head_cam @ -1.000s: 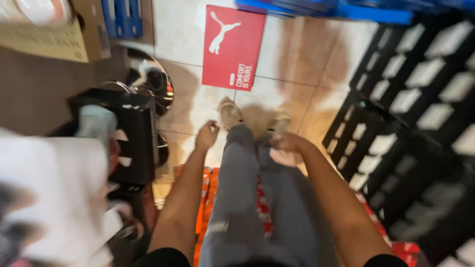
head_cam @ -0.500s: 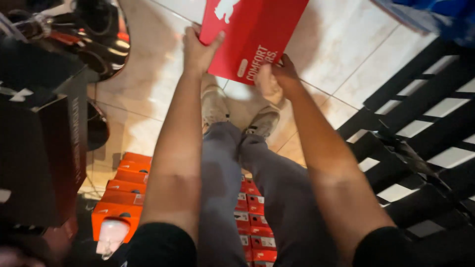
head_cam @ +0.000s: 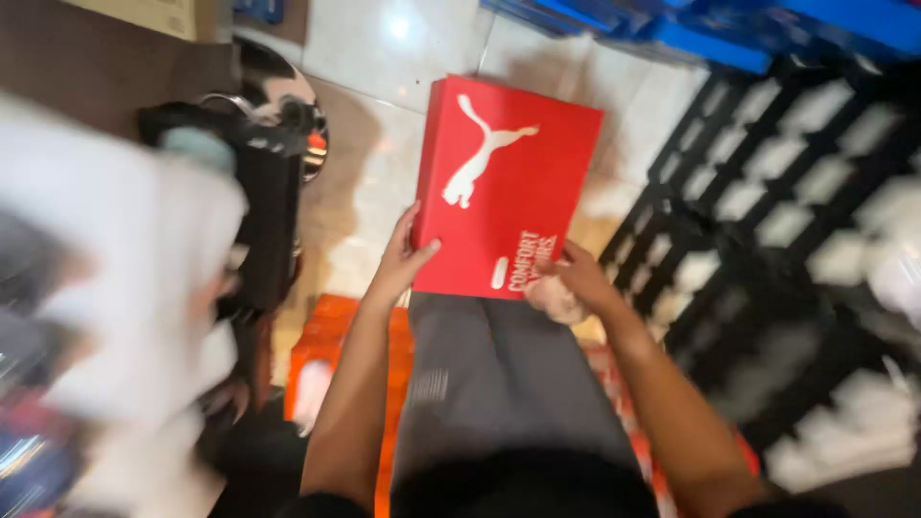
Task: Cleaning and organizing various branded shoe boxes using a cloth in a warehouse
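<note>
A red shoe box (head_cam: 508,187) is held above the knees, over the pale tiled floor (head_cam: 384,58); its lid carries a white animal figure. The left hand (head_cam: 403,257) is pressed against the box's left edge, the thumb laid on the lid and the fingers curled under; the right hand (head_cam: 576,278) is closed on the lower right corner, the fingers partly hidden. Grey trousers (head_cam: 499,384) are seen below the box; orange boxes (head_cam: 331,345) are stacked under the legs; a black rack (head_cam: 767,221) is seen on the right, blurred.
</note>
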